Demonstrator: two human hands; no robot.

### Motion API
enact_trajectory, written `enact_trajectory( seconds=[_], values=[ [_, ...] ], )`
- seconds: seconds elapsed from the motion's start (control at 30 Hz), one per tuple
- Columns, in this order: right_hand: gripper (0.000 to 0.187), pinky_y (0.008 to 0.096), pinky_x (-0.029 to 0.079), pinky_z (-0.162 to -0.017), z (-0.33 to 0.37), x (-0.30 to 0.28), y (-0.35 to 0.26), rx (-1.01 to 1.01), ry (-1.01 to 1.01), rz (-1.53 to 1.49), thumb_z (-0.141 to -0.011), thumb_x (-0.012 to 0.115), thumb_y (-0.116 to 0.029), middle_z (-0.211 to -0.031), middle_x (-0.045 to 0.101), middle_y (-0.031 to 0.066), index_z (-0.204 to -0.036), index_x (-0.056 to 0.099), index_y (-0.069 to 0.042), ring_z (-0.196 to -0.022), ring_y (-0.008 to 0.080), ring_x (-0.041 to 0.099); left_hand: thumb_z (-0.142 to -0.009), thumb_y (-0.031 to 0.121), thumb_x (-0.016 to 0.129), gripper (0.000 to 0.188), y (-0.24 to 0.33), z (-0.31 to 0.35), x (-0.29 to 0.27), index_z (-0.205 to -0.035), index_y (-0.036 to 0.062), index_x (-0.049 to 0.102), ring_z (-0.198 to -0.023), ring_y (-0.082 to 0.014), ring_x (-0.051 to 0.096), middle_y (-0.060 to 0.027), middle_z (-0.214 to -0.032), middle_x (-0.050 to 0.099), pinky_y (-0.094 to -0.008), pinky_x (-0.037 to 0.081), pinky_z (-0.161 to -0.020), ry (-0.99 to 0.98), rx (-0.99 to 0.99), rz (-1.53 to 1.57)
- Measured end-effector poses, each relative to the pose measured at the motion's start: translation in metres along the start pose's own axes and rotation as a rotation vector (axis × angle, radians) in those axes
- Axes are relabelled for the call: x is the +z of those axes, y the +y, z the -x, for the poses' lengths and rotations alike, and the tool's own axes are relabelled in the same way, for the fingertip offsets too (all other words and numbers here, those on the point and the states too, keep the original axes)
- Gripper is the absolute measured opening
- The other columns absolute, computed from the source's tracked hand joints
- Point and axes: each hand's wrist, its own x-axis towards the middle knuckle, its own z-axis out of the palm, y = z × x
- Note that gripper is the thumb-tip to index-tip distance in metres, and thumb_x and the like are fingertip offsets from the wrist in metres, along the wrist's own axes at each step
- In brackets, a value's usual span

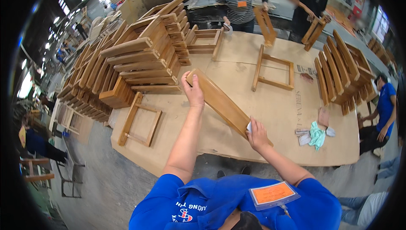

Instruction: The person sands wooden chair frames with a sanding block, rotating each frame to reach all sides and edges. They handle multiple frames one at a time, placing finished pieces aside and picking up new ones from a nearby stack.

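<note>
"Where is the wooden piece (222, 103)?"

"Aslant above the middle of the desk (237, 69). The left grip (193, 89) grasps its far end; the right grip (259, 134) clasps a white cloth (249, 126) against its near end."

"What else?"

"An open frame (130, 120) at the desk's left, a green cloth (317, 136) towards its right."
</note>
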Motion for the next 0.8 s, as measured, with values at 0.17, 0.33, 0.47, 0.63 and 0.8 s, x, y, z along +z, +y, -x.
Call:
enact_trajectory(
  seconds=[0.17, 0.33, 0.47, 0.63, 0.8],
  values=[
    [0.063, 0.0421, 0.041, -0.094, -0.121, 0.004, -0.037, -0.164, 0.301, -0.078, -0.083, 0.061, -0.022, -0.129, 0.049, 0.021, -0.136, 0.037, 0.003, -0.111, 0.0363, 0.05, -0.102, 0.03, 0.035, 0.033, 0.003, 0.035, 0.047, -0.119, 0.0049, 0.048, -0.11, -0.021, 0.047, -0.0109, -0.118, 0.05, -0.0324, 0.037, -0.097, -0.214, 0.018, 0.116],
    [0.061, 0.0427, 0.042, -0.091, -0.188, -0.017, -0.056, -0.155, 0.349, -0.242, -0.083, 0.059, -0.018, -0.133, 0.047, 0.017, -0.138, 0.038, -0.004, -0.105, 0.0356, 0.051, -0.103, 0.035, 0.028, 0.039, 0.006, 0.049, 0.066, -0.119, 0.0054, 0.048, -0.107, -0.0196, 0.049, -0.01, -0.115, 0.052, -0.0319, 0.039, -0.095, -0.257, 0.044, 0.074],
    [0.061, 0.0441, 0.042, -0.091, -0.107, -0.026, -0.042, -0.125, 0.249, -0.071, -0.083, 0.06, -0.018, -0.138, 0.045, 0.0134, -0.139, 0.039, -0.009, -0.107, 0.0347, 0.051, -0.103, 0.037, 0.027, 0.04, 0.013, 0.027, 0.057, -0.118, 0.0059, 0.047, -0.106, -0.0184, 0.05, -0.0089, -0.112, 0.052, -0.0318, 0.041, -0.092, -0.16, -0.054, 0.186],
    [0.06, 0.044, 0.041, -0.094, -0.109, -0.026, -0.035, -0.178, 0.328, -0.066, -0.082, 0.061, -0.019, -0.143, 0.041, 0.0133, -0.138, 0.042, -0.012, -0.111, 0.034, 0.05, -0.103, 0.038, 0.026, 0.04, 0.013, 0.025, 0.063, -0.119, 0.0065, 0.045, -0.103, -0.0181, 0.051, -0.0088, -0.114, 0.05, -0.0314, 0.044, -0.089, -0.251, -0.03, 0.181],
    [0.059, 0.0426, 0.042, -0.094, -0.195, -0.011, -0.044, -0.172, 0.351, -0.159, -0.083, 0.058, -0.018, -0.143, 0.039, 0.0155, -0.139, 0.041, -0.009, -0.115, 0.0353, 0.049, -0.102, 0.036, 0.034, 0.036, 0.001, 0.028, 0.084, -0.119, 0.0061, 0.045, -0.102, -0.0189, 0.052, -0.0102, -0.116, 0.049, -0.0309, 0.045, -0.086, -0.35, 0.137, 0.041]
  ],
)
